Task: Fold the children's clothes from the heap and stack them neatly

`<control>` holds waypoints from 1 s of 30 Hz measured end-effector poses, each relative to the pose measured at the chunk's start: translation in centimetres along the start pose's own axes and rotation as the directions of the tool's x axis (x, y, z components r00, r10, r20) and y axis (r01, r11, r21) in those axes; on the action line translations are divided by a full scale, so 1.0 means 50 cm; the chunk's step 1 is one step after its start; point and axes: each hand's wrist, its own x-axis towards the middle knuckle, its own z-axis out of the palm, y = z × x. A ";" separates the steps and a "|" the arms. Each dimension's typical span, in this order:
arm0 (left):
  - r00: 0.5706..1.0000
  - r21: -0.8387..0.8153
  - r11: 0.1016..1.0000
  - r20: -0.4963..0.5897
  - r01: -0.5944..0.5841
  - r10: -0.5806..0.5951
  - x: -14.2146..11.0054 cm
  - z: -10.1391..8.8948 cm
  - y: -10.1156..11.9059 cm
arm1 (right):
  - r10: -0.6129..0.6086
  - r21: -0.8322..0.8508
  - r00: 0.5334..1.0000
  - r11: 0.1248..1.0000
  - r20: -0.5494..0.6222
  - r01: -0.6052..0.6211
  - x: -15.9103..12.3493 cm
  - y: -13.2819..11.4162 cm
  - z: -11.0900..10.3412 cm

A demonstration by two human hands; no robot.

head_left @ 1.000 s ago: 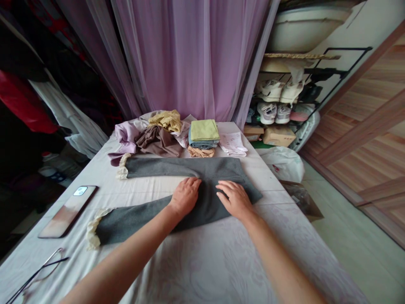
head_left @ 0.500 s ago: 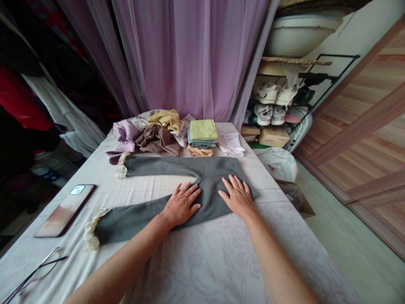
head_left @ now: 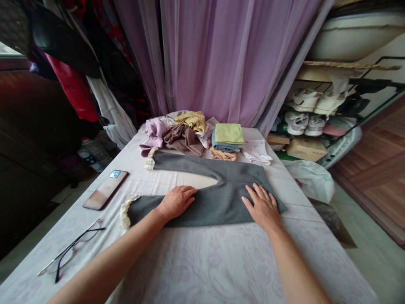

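A pair of grey pants [head_left: 209,207] with cream ruffled cuffs lies spread flat across the bed-like surface, legs pointing left. Resting on the nearer leg, just below the crotch, is my left hand [head_left: 178,202], palm down with its fingers extended. My right hand [head_left: 262,205] lies flat near the waist end, fingers spread on the fabric. Neither hand grips anything. Behind the pants stands a stack of folded clothes [head_left: 226,137] with a yellow-green piece on top. To its left is a loose heap of clothes [head_left: 183,137] in brown, mustard and lilac.
A phone [head_left: 106,190] and eyeglasses [head_left: 72,249] lie on the pale patterned sheet [head_left: 215,266] at left. A folded white printed cloth [head_left: 257,152] sits beside the stack. Beyond are a purple curtain [head_left: 209,63] and a rack with shoes [head_left: 297,122] at right.
The view has turned left, so everything appears farther right. My left hand has slid along the nearer leg toward its cuff, while my right hand stays by the waist.
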 end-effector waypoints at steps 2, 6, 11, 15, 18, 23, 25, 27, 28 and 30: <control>0.992 -0.010 0.993 0.030 0.120 -0.120 -0.019 -0.032 -0.034 | -0.003 -0.002 1.000 1.000 -0.023 0.003 -0.001 0.001 0.004; 0.935 -0.109 0.962 0.282 0.252 -0.213 -0.052 -0.098 -0.106 | -0.007 -0.006 0.998 1.000 -0.066 0.007 -0.003 0.001 0.006; 0.866 -0.170 0.933 0.452 0.318 -0.213 -0.065 -0.137 -0.156 | -0.020 -0.014 0.997 1.000 -0.072 0.019 -0.003 0.001 0.006; 0.826 -0.186 0.911 0.515 0.367 -0.227 -0.066 -0.139 -0.180 | -0.018 -0.021 0.996 1.000 -0.082 0.016 -0.004 0.000 0.006; 0.782 -0.182 0.895 0.574 0.408 -0.241 -0.078 -0.146 -0.204 | -0.012 -0.016 0.996 1.000 -0.083 0.010 -0.003 0.002 0.009; 0.773 -0.202 0.883 0.590 0.423 -0.235 -0.110 -0.176 -0.253 | -0.017 -0.009 0.997 1.000 -0.080 0.016 -0.001 0.006 0.013; 0.789 -0.176 0.900 0.566 0.399 -0.240 -0.116 -0.184 -0.266 | -0.017 -0.008 0.996 1.000 -0.082 0.016 -0.001 0.006 0.015; 0.786 -0.126 0.910 0.559 0.395 -0.263 -0.114 -0.187 -0.271 | -0.016 -0.009 0.996 1.000 -0.087 0.016 -0.001 0.008 0.018; 0.778 -0.093 0.911 0.560 0.403 -0.287 -0.111 -0.187 -0.272 | -0.019 -0.009 0.996 1.000 -0.090 0.018 -0.002 0.009 0.020; 0.756 -0.027 0.906 0.563 0.422 -0.335 -0.102 -0.190 -0.271 | -0.023 -0.001 0.995 1.000 -0.099 0.023 -0.002 0.011 0.023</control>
